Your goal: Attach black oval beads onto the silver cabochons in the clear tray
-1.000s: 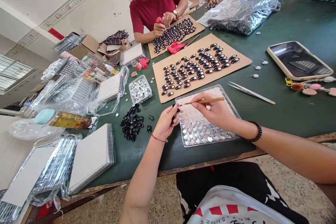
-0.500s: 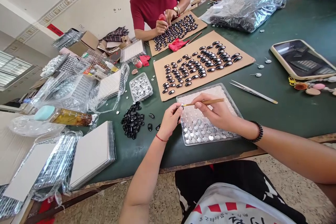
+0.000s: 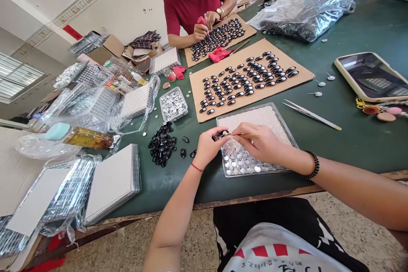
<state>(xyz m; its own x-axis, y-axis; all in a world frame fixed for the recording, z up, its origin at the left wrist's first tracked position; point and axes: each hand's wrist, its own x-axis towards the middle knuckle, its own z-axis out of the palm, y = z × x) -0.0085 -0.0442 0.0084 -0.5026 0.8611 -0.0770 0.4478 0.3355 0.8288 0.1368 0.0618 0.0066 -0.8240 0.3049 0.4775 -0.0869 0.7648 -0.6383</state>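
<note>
The left hand [image 3: 208,149] pinches a small black oval bead [image 3: 221,134] in a closed grip over the near left corner of the clear plastic tray [image 3: 288,129]. The right hand [image 3: 259,144] has its grip closed on a thin wooden stick [image 3: 245,135], whose tip touches the bead. A heap of black beads [image 3: 162,148] lies on the green counter [image 3: 350,144] at nine o'clock from the hands; a cardboard sheet [image 3: 299,77] with rows of beads lies at twelve o'clock, tweezers [image 3: 310,114] at two o'clock.

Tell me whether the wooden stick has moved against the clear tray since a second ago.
Yes. The wooden stick in the right hand has dropped toward the clear tray; its tail pokes out less.
</note>
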